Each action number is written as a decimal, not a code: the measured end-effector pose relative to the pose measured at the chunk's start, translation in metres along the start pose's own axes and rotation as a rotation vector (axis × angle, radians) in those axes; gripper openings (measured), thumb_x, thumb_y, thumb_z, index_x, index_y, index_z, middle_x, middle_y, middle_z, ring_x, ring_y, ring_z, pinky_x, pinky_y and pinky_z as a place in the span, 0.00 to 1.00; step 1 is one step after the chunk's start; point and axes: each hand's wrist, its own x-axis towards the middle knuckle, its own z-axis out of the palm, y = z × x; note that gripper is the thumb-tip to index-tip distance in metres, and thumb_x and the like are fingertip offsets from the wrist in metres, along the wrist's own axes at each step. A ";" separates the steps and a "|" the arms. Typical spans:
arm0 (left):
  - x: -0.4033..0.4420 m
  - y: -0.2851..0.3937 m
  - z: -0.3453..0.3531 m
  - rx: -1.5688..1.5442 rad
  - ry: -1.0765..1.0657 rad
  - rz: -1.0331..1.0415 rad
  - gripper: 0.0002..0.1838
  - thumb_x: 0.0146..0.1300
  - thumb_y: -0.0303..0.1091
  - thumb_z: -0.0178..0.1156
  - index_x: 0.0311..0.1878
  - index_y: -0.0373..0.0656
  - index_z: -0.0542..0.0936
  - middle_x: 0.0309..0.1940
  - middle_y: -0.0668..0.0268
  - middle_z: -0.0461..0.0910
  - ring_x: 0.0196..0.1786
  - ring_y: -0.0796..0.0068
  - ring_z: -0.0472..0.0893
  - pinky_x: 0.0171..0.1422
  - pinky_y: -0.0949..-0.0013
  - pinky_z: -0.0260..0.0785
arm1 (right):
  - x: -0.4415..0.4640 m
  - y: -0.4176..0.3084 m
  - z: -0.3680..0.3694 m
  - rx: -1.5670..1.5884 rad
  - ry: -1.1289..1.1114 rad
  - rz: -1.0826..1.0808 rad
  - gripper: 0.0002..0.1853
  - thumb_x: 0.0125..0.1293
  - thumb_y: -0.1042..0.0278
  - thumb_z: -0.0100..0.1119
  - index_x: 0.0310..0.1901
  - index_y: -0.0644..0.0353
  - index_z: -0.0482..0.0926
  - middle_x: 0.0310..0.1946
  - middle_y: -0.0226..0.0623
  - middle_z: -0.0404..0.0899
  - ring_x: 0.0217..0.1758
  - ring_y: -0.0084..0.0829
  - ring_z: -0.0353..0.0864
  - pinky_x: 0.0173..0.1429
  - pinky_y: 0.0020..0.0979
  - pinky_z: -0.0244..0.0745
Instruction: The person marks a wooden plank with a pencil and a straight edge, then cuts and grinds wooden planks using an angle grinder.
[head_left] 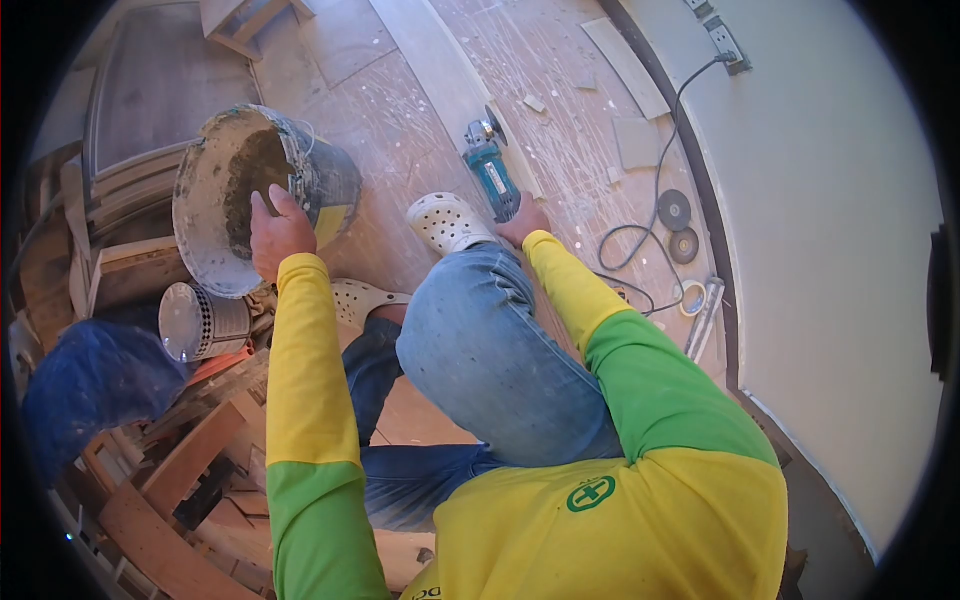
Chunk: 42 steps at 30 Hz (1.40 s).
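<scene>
My right hand (pixel 524 218) is closed around the rear of a teal angle grinder (pixel 492 178). The grinder's disc end points away from me, beside a long pale board (pixel 440 62) on the floor. At the near rim of a large, dirty bucket (pixel 335 180) is my left hand (pixel 282 235). Its fingers are bent at the rim, and part of the grip is hidden. Grey, crusted residue lines the bucket's inside. My foot, in a white clog (pixel 447 222), stands just left of the grinder.
A power cord (pixel 672 130) runs from the wall outlet (pixel 728 45) and loops on the floor near two discs (pixel 675 210) and a tape roll (pixel 692 298). To the left are a small white pail (pixel 190 320), a blue plastic bag (pixel 105 375) and wood scraps (pixel 195 455).
</scene>
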 end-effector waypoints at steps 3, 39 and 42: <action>0.000 0.000 -0.001 0.001 -0.015 -0.001 0.36 0.72 0.66 0.41 0.70 0.52 0.76 0.62 0.57 0.81 0.60 0.49 0.81 0.63 0.50 0.72 | -0.002 0.003 0.002 0.002 -0.024 0.028 0.49 0.45 0.49 0.77 0.68 0.56 0.64 0.57 0.57 0.81 0.61 0.55 0.81 0.66 0.45 0.76; 0.016 0.002 -0.019 0.051 -0.497 -0.095 0.60 0.60 0.87 0.34 0.81 0.47 0.57 0.72 0.50 0.70 0.74 0.47 0.69 0.78 0.47 0.55 | -0.039 0.041 0.010 -0.051 -0.018 0.041 0.52 0.44 0.46 0.77 0.68 0.57 0.62 0.53 0.59 0.82 0.58 0.57 0.82 0.63 0.47 0.77; 0.017 0.000 -0.017 0.046 -0.494 -0.096 0.60 0.60 0.87 0.34 0.81 0.46 0.57 0.72 0.50 0.70 0.75 0.48 0.69 0.78 0.48 0.56 | -0.042 0.044 0.011 -0.036 -0.014 0.037 0.51 0.43 0.47 0.77 0.68 0.56 0.63 0.54 0.58 0.82 0.59 0.56 0.82 0.64 0.46 0.76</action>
